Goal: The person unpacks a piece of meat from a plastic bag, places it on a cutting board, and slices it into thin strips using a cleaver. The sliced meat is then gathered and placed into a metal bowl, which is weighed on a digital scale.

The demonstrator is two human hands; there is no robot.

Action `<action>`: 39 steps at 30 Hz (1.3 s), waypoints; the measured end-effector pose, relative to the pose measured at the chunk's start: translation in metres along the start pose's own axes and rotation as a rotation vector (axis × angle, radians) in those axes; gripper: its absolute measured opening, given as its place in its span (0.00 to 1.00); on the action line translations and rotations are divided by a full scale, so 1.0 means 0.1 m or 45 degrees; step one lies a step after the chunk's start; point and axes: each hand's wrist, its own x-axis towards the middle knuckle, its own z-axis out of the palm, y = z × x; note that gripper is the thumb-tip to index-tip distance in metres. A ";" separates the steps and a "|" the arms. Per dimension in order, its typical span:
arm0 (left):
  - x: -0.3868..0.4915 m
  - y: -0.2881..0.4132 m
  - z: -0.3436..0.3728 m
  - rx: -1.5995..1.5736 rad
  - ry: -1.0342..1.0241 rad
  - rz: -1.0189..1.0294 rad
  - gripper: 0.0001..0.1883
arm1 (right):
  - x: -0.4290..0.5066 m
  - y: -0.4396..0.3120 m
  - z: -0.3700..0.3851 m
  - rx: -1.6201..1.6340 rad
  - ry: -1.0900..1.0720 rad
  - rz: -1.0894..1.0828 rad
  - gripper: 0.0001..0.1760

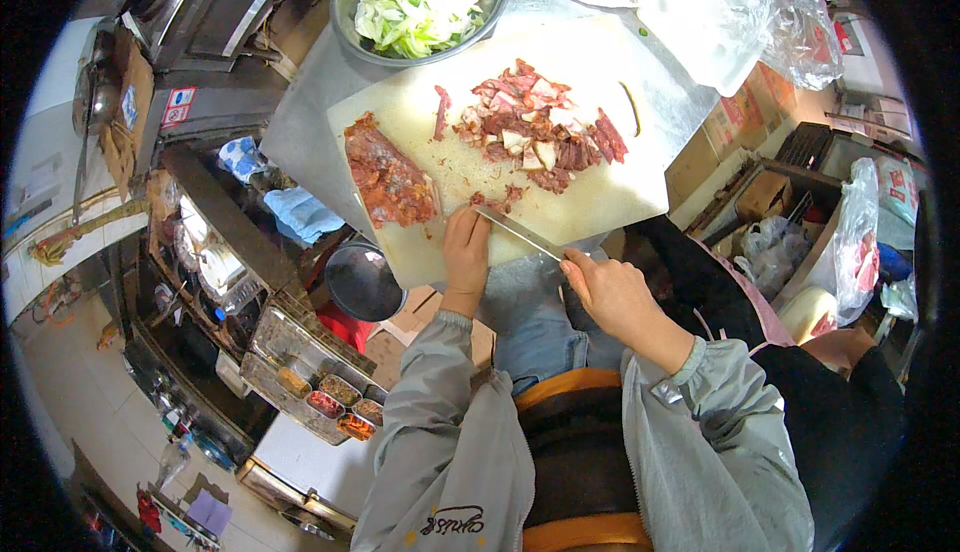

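Observation:
My right hand [609,291] grips the handle of a kitchen knife [523,234], whose blade points up and left over the near edge of a pale cutting board [405,255]. Close to the blade's far end, my left hand [466,248] rests on the board with its fingers bent; whether they hold a bit of meat is hidden. Small meat scraps [499,198] lie just beyond the fingertips. A large piece of reddish cooked meat [390,177] lies on the board's left side. Chopped meat [532,128] is heaped at the middle and right.
A metal bowl [495,15] of sliced green onion stands beyond the board on the metal table [300,128]. Plastic bags [712,11] lie at the far right. A dark round pan [365,282] and seasoning containers [325,404] are at left. Another person in black [817,409] is close at right.

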 end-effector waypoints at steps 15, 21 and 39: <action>0.05 -0.01 0.02 0.034 0.007 0.002 0.14 | 0.44 0.28 0.42 0.003 0.019 -0.036 0.24; 0.50 0.29 0.15 0.143 0.173 -0.130 0.15 | 0.48 0.61 -0.32 0.034 0.049 0.065 0.23; -0.10 0.57 -0.97 -0.084 0.488 -0.505 0.12 | 0.33 1.04 -0.44 0.191 0.346 0.025 0.24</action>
